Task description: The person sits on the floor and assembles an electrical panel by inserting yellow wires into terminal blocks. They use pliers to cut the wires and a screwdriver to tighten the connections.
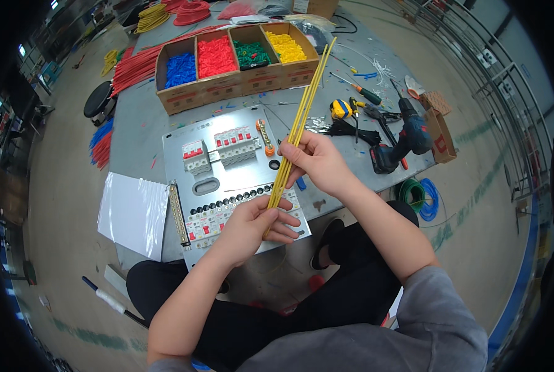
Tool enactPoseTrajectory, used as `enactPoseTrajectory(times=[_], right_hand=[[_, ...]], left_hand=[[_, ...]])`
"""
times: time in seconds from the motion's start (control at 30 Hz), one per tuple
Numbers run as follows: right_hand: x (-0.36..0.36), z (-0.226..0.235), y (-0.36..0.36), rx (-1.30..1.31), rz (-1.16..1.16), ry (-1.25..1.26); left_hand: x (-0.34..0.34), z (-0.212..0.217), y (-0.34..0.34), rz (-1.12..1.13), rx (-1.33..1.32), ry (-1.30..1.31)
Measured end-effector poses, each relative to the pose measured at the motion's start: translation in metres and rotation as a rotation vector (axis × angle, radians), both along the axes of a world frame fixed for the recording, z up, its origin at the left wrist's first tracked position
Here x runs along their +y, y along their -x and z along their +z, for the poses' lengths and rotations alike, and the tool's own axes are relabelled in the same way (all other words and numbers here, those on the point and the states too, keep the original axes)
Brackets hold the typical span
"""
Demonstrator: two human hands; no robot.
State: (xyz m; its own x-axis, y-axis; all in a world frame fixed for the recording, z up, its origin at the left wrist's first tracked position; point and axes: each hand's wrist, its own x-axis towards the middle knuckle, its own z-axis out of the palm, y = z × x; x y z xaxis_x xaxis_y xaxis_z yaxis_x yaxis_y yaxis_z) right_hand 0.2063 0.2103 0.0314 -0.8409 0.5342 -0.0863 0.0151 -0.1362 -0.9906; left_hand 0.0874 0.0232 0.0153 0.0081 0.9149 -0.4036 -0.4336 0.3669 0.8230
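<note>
A bundle of several long, straight yellow wires (305, 102) slants up and to the right between my hands. My left hand (252, 223) grips its lower end, thumb over the wires and the other fingers behind. Higher up, my right hand (317, 162) pinches the same bundle between thumb and fingers. Beneath them lies a metal mounting plate (240, 177) on the table. It carries a small breaker block (195, 157), a longer breaker block (235, 146), and a row of breakers (212, 224) along its near edge. Brass terminal bars (178, 214) sit at its sides.
Behind the plate stands a cardboard box (212, 88) with blue, red, green and yellow caps in compartments. At right lie a cordless drill (404, 139), a screwdriver (365, 93), a tape measure (340, 109) and black cable ties (354, 131). White sheets (131, 214) lie left; red wires (134, 67) behind.
</note>
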Motion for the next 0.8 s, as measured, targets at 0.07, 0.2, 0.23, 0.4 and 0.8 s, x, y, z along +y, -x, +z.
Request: enactPoseTrajectory(times=[0.07,0.2,0.23,0.4,0.8], right_hand=[[0.005,0.002,-0.005,0.009,0.039,0.036],[0.011,0.001,-0.011,0.001,0.068,-0.017],[0.013,0.000,-0.012,-0.004,0.068,-0.019],[0.023,-0.003,-0.019,0.105,-0.084,0.063],[-0.033,-0.012,-0.006,0.215,-0.115,0.095]], left_hand=[[0.000,0.000,-0.001,0.000,-0.044,-0.005],[0.001,-0.004,-0.004,0.002,-0.096,-0.001],[0.001,-0.005,-0.005,0.004,-0.111,-0.002],[0.004,-0.009,-0.004,0.147,-0.300,-0.108],[-0.003,-0.022,-0.006,0.594,-0.666,-0.194]])
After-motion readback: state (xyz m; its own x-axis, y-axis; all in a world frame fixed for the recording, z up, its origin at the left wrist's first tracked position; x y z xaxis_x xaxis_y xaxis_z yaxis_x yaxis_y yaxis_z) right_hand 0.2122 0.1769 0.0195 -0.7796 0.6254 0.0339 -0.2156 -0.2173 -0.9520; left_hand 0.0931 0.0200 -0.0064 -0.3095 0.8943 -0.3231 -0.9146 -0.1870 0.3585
